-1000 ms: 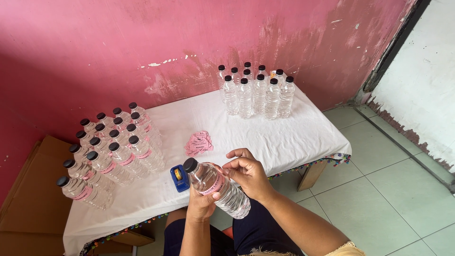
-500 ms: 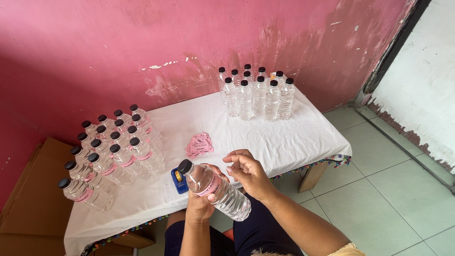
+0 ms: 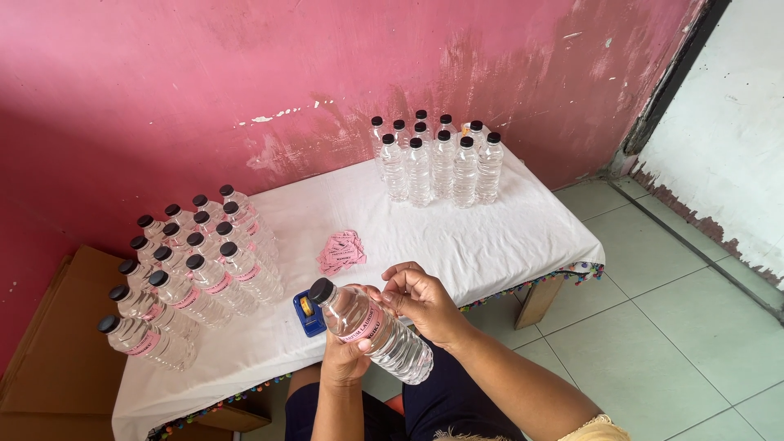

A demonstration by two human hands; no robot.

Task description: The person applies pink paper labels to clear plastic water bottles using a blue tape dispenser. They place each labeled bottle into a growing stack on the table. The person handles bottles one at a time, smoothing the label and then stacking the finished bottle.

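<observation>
Left hand (image 3: 345, 359) grips clear bottle (image 3: 371, 331) from below, tilted, steadying it | right hand (image 3: 420, 302) pinches pink label (image 3: 361, 325) against its side | tape dispenser (image 3: 308, 311) just left; loose labels (image 3: 341, 251) beyond, on desk (image 3: 490, 237).

A clear plastic bottle (image 3: 373, 331) with a black cap wears a pink label with dark print. Pink labels (image 3: 341, 251) lie on a white tablecloth (image 3: 490, 237) edged with multicoloured trim. A small tape dispenser (image 3: 308, 313) is blue with a yellow core. Two clusters of clear bottles, black-capped: pink-labelled ones (image 3: 192, 273), plain ones (image 3: 437, 163). The wall (image 3: 204, 73) is mottled pink; floor tiles (image 3: 653, 327) are pale grey-green.
</observation>
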